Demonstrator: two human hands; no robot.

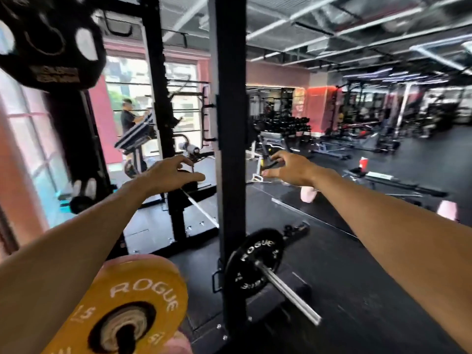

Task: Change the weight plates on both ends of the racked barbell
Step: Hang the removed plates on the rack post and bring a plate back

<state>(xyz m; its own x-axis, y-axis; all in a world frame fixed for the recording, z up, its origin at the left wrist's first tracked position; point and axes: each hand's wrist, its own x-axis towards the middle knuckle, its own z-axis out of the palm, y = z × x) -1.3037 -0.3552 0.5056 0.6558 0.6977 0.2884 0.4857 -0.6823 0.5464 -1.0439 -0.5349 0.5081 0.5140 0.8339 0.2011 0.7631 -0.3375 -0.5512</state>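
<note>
Head view: both hands, left (169, 172) & right (291, 167), spread, empty, between plates; next must grip black plate (254, 261).

The black rack upright (229, 123) stands mid-frame between both outstretched hands; open air lies either side of it.

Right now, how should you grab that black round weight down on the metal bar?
Probably by its rim, a hand on each side. The black plate stands upright on the bar, which fills its centre hole. Come from the bar's free end and slide it off towards you.
</note>
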